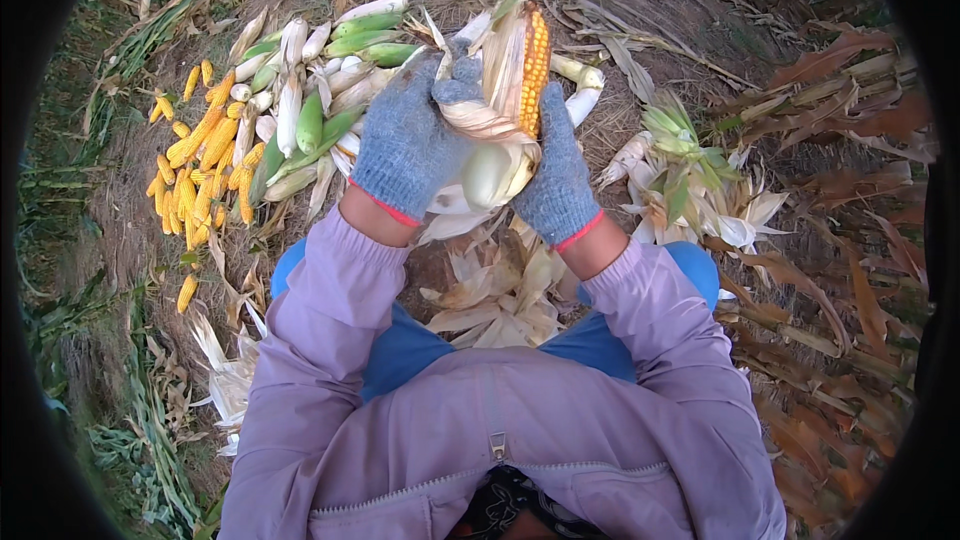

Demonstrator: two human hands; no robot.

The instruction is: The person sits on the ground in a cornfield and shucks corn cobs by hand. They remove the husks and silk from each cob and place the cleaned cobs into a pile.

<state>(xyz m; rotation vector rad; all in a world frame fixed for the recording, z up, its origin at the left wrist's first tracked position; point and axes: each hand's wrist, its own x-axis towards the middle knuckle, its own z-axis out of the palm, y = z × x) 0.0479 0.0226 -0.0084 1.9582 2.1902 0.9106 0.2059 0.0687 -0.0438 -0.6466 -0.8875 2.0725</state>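
Between my two gloved hands is an ear of corn (537, 58), held upright with its husk (492, 118) partly peeled. Orange-yellow kernels show along its right side, while pale husk still wraps the left side and the base. My left hand (412, 125), in a grey knit glove with a red cuff, is closed on the husk at the left. From the right, my right hand (560, 175), in a matching glove, grips the ear low down; some of its fingers are hidden behind the ear.
Peeled yellow cobs (200, 165) lie heaped at the left. Unpeeled ears (330, 90) in white and green husks are piled beside them. Stripped husks lie between my knees (500, 295) and at the right (705, 185). Dry corn stalks (840, 270) stand along the right.
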